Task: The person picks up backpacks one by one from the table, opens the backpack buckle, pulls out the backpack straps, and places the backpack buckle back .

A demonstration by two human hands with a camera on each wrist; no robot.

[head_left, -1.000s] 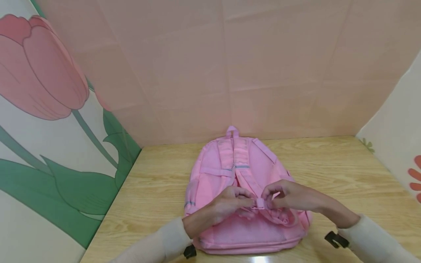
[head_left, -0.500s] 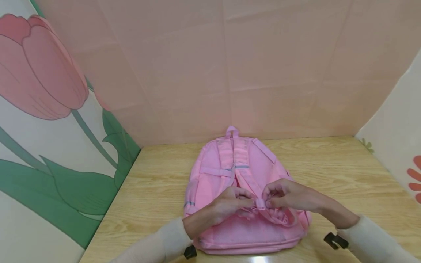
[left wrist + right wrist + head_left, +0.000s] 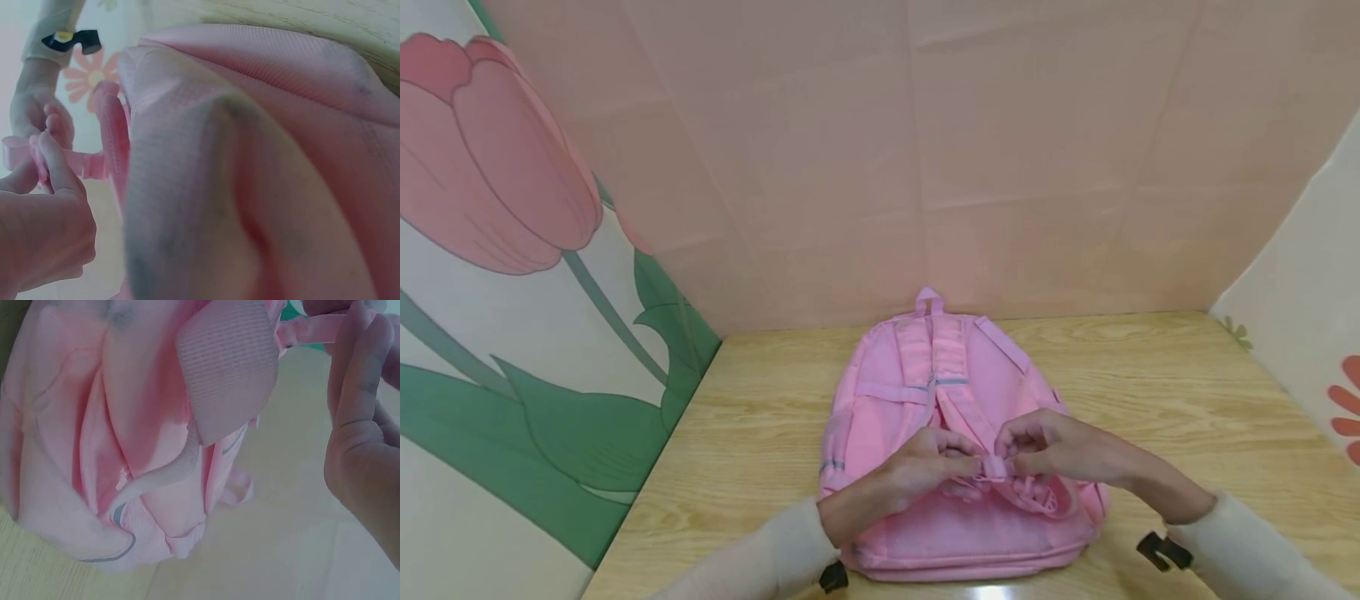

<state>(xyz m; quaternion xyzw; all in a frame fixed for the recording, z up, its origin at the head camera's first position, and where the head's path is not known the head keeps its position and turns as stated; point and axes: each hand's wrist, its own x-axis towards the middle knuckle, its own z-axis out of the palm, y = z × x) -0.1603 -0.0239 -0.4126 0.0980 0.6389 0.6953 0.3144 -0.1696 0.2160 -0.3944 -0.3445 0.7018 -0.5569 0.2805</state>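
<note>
Pink fabric backpack (image 3: 988,392), rounded at the top and broad at the base, is set at the near middle of the light wood-grain table (image 3: 767,400), its strap side turned toward the person and its small pink top loop (image 3: 929,297) toward the far side. Two padded pink shoulder straps (image 3: 915,350) are drawn close together down its upper middle, crossed by thin grey bands. Soft folds and greyish smudges are shown on its cloth in the wrist views. A narrow, smooth pink webbing strap (image 3: 994,467) is pinched above its lower part by the left hand (image 3: 925,462) and the right hand (image 3: 1060,450), fingertips curled on it and just beside each other; the small piece under the left fingertips is too covered to be told exactly. Pale sleeves (image 3: 782,537) are worn on both arms. Compared with one second ago, the backpack has been left in place, the same strap is held, and the right fingertips have been brought slightly closer to the left ones.
</note>
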